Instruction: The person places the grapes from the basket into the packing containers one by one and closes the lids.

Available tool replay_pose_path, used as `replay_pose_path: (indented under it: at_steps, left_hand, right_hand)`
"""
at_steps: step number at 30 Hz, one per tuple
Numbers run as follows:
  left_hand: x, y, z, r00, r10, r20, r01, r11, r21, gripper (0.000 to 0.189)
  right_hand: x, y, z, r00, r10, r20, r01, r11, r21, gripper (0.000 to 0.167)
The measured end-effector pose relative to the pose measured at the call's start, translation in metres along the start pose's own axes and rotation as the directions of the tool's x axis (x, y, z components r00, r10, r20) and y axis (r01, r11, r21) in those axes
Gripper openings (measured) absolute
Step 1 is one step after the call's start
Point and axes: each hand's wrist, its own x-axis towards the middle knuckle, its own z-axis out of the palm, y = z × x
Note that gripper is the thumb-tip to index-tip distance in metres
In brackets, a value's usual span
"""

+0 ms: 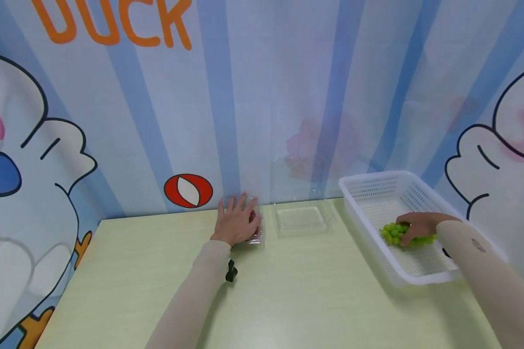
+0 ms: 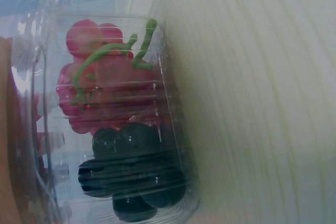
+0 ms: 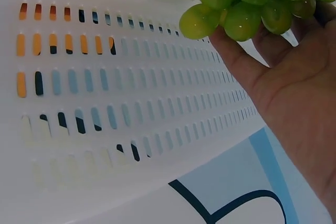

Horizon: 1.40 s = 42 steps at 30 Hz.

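My left hand (image 1: 236, 222) rests with fingers spread on a closed clear plastic box (image 1: 258, 238) near the table's back edge. Through the box wall, the left wrist view shows red grapes (image 2: 110, 77) with a green stem, and dark grapes (image 2: 134, 177) beside them. My right hand (image 1: 423, 225) reaches into a white basket (image 1: 367, 232) and grips a bunch of green grapes (image 1: 392, 233) from above. In the right wrist view the green grapes (image 3: 247, 3) sit against my fingers, above the basket's slotted wall (image 3: 94, 77).
Between the box and the basket stands a second clear plastic container (image 1: 303, 220), its transparent lid (image 1: 299, 177) raised against the curtain. A striped cartoon curtain (image 1: 253, 97) hangs directly behind the pale table (image 1: 288, 291). The basket stands at the table's right side.
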Motion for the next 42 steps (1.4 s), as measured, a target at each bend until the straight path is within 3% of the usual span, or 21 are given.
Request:
replay_pose_path:
  at_steps: [6,12,17,28,42]
  left_hand:
    - [0.0,-0.001,0.002,1.0,-0.006,-0.004,0.006,1.0,0.007,0.061]
    - [0.0,-0.001,0.001,1.0,-0.008,-0.001,0.008,1.0,-0.001,0.061]
    - [0.001,0.0,0.001,1.0,-0.007,-0.003,0.007,1.0,-0.002,0.061]
    - [0.0,-0.001,0.002,1.0,-0.008,-0.011,0.008,1.0,-0.021,0.061]
    - [-0.001,-0.001,0.002,1.0,0.003,-0.012,-0.003,1.0,-0.022,0.06]
  right_hand:
    - [-0.002,0.0,0.0,0.999,-0.044,0.007,0.044,0.999,0.005,0.049]
    - [-0.004,-0.002,-0.001,0.999,-0.047,-0.011,0.047,0.999,0.009,0.065]
    - [-0.007,-0.005,-0.003,0.995,-0.103,-0.003,0.103,0.994,0.018,0.074]
    - [-0.012,-0.009,-0.007,0.996,-0.084,-0.024,0.084,0.996,-0.012,0.063]
    - [-0.023,-0.02,-0.012,0.989,-0.143,-0.026,0.144,0.988,0.05,0.049]
